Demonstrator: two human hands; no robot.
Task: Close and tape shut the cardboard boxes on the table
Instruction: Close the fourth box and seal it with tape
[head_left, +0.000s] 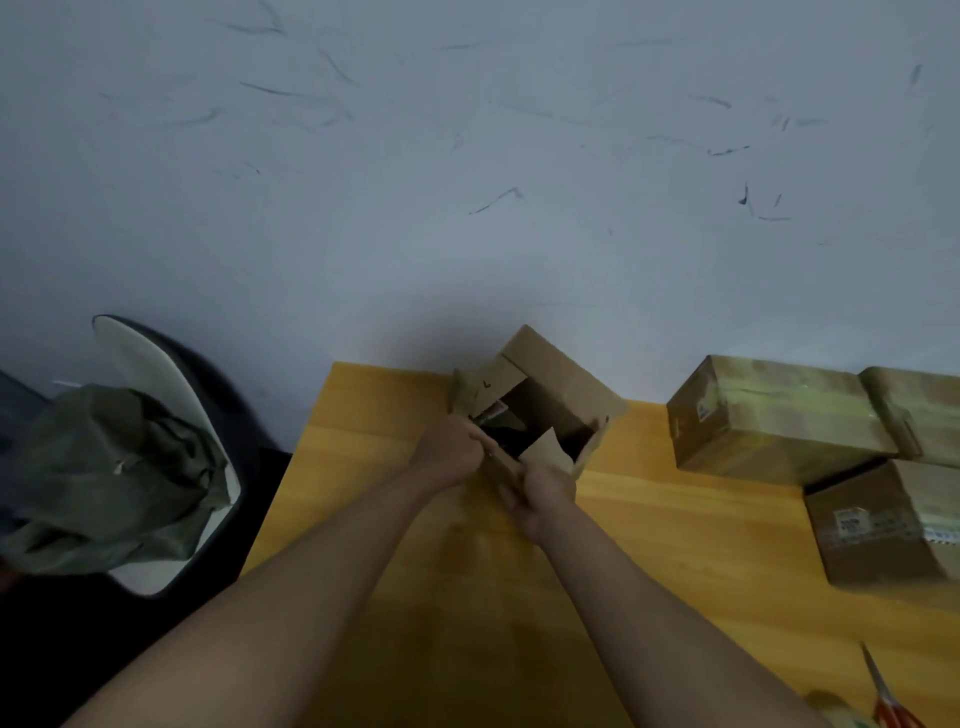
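An open cardboard box (563, 387) stands near the far edge of the yellow wooden table (649, 545), its flaps up and dark contents showing inside. My left hand (452, 449) grips the box's near-left flap edge with curled fingers. My right hand (537, 493) holds the near wall of the same box, fingers wrapped around its lower front corner. Both forearms reach in from the bottom of the view.
Three closed, taped cardboard boxes (769, 415) sit at the table's right. Red-handled scissors (885, 691) and a tape roll (831, 709) lie at the bottom right. A chair with a grey-green garment (109, 473) stands left of the table. A scuffed white wall lies behind.
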